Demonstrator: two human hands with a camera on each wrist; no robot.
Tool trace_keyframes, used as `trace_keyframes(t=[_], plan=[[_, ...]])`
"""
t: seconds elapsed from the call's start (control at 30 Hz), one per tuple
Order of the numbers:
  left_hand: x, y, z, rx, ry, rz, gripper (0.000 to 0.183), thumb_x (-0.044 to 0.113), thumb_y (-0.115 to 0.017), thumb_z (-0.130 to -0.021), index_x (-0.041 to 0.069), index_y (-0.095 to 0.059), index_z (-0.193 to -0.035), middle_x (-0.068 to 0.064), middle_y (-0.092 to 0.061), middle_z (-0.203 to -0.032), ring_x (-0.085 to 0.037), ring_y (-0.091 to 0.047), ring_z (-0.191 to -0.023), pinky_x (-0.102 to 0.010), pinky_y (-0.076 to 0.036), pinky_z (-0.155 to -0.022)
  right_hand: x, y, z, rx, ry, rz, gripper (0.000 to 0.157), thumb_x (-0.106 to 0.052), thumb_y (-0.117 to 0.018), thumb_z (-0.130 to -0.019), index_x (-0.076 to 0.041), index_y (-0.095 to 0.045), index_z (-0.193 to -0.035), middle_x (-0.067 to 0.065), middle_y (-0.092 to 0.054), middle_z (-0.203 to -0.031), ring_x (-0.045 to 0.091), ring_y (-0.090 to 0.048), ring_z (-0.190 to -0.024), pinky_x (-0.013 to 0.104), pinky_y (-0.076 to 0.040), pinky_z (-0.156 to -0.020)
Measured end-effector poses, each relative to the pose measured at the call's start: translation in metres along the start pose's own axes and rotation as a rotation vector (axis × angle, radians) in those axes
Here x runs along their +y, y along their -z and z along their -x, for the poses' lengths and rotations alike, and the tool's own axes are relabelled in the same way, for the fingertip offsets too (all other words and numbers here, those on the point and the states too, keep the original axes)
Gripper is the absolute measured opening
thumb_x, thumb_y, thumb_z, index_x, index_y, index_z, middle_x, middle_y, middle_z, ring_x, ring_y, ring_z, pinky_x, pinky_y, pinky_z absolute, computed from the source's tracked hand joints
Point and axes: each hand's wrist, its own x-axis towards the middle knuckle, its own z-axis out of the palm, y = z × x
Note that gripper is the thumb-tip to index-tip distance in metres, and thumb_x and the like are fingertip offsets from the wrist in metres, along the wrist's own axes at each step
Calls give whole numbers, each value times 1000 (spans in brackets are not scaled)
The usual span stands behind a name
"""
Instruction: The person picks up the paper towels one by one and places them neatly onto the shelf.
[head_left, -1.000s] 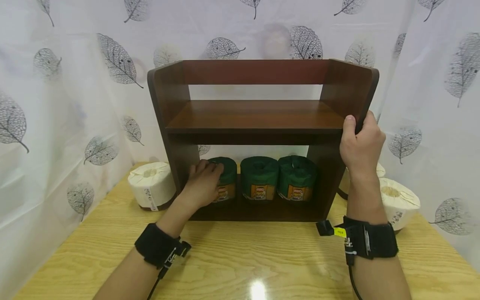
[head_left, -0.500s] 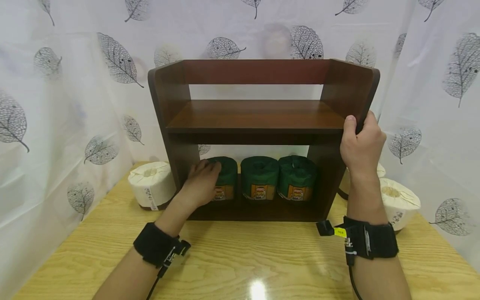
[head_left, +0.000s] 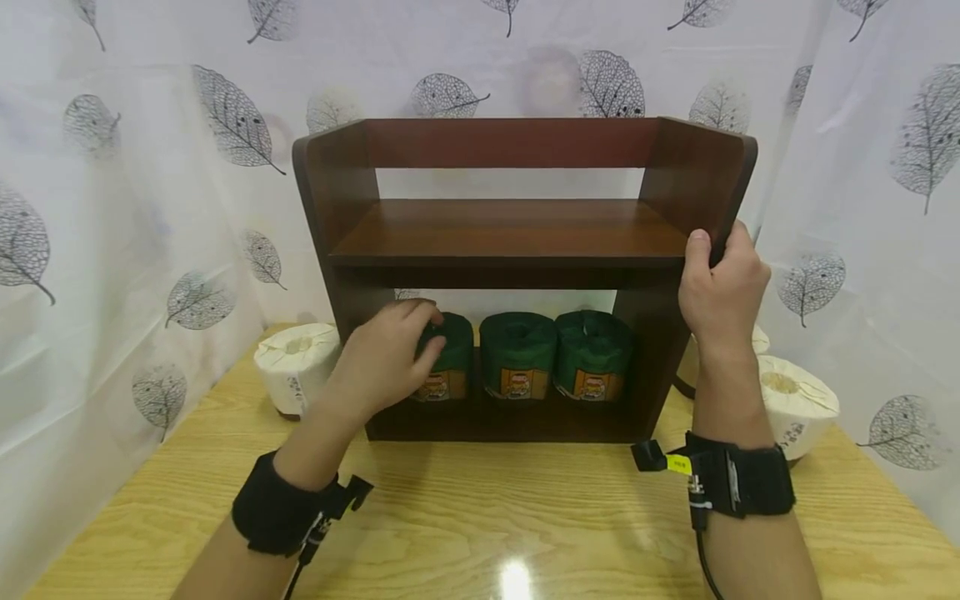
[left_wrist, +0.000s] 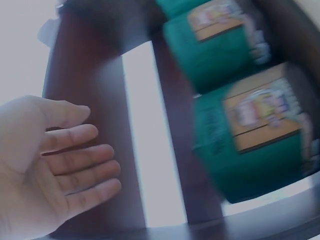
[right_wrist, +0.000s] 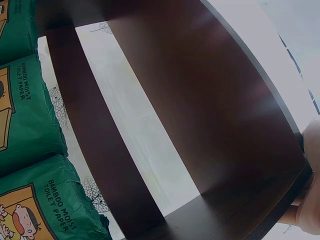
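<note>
Three green-wrapped toilet paper rolls stand in a row on the lower level of a dark brown wooden shelf (head_left: pixel 510 229): a left roll (head_left: pixel 452 367), a middle roll (head_left: pixel 517 346) and a right roll (head_left: pixel 594 346). In front of the left roll, partly covering it, is my left hand (head_left: pixel 386 354). The left wrist view shows that hand (left_wrist: pixel 60 165) with fingers extended, nothing in them and a gap to the nearest green roll (left_wrist: pixel 255 130). My right hand (head_left: pixel 723 287) grips the shelf's right side panel, thumb in front; the right wrist view catches only part of it (right_wrist: pixel 312 170).
A cream-wrapped roll (head_left: pixel 296 354) stands left of the shelf. More cream rolls, including a nearer one (head_left: pixel 798 400), stand at its right, partly behind my right arm. The light wooden table (head_left: pixel 510 508) bears everything; a leaf-print curtain (head_left: pixel 172 208) hangs behind.
My left hand has come off the left green roll, moving up and back toward me as its fingers opened. The right hand keeps its hold on the side panel, and the rolls stay put.
</note>
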Motion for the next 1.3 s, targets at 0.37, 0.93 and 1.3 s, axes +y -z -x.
trace_keyframes(t=[0.37,0.93,1.3], plan=[[-21,54,8,413,48,38,8,20,-53,-80,13,-55,-76,2,-56,-62,-10,-48,-54,-33,-38,-45,0,1,0,-4,-13,10,44,-37,-38,-91,-5,-56,-115,13,-63,-104,22,-53,-90,43,-43,-76],[-72,53,15,240,476,-53,22,10,-41,-75,6,-58,-88,-12,-59,-78,-30,-53,-67,-47,-40,-49,-1,1,1,1,-6,9,44,-37,-38,-91,-4,-56,-114,13,-63,-101,22,-53,-89,42,-42,-74],[-113,27,26,-269,568,-130,51,35,-63,-78,-3,-51,-109,-27,-58,-97,-46,-54,-83,-54,-45,-61,-1,0,1,-1,-8,15,45,-38,-38,-91,-4,-56,-114,13,-63,-102,22,-53,-89,42,-42,-74]])
